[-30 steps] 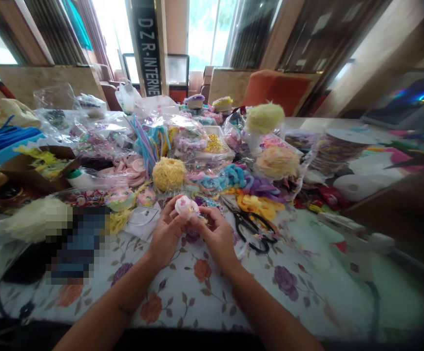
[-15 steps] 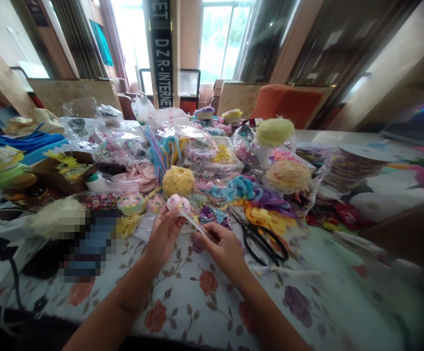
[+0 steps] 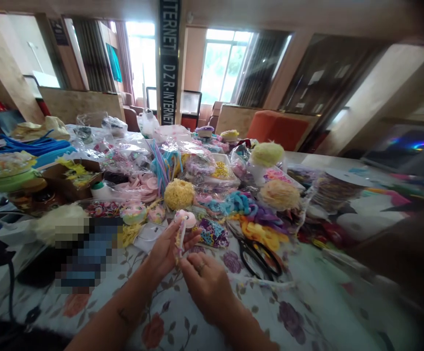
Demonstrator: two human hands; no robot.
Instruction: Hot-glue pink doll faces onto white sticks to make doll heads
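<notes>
My left hand (image 3: 168,247) is closed around a small pink doll head (image 3: 185,219), its thumb against the near side and some fingers reaching out behind. A narrow whitish strip with yellow and purple bits (image 3: 181,241) runs down from the head. At its lower end my right hand (image 3: 206,278) is closed, fingers curled and fingertips partly hidden, with a ring on one finger. Black-handled scissors (image 3: 258,256) lie to the right of my hands. Just behind the doll head sit a fluffy yellow ball (image 3: 179,194) and a bag of purple and blue pieces (image 3: 214,233).
More doll heads (image 3: 133,212) lie left of my hands, near a blurred-out phone-like object (image 3: 89,251). Blue and purple fuzzy strands (image 3: 239,202) and yellow ones (image 3: 261,231) lie behind the scissors. A small cardboard box (image 3: 73,180) stands at left on the flowered tablecloth (image 3: 153,312).
The strip was stretched toward the lower right; now it runs downward. My right hand has moved down and left, and the doll head has turned. The camera view has tilted up.
</notes>
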